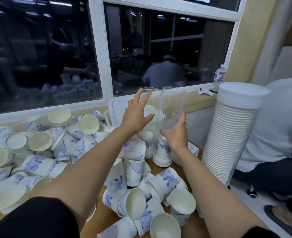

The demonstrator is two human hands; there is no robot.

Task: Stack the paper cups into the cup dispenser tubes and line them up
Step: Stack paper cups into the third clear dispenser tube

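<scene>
Brown wooden table (104, 220) is set below a dark window (159, 48) and heaped with white, blue-printed paper cups (38, 162). Two clear plastic dispenser tubes (173, 103) are stood upright mid-table, cups seen low inside. Left hand (136, 115) and right hand (176, 134) are held open, fingers spread, one at each tube.

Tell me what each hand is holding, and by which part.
Nothing is clearly gripped. Left hand is spread open at the left dispenser tube, right hand at the right dispenser tube; contact cannot be told.

Dark white-framed window (97, 48) above a wooden table (105, 217), beige wall (245, 40).
</scene>
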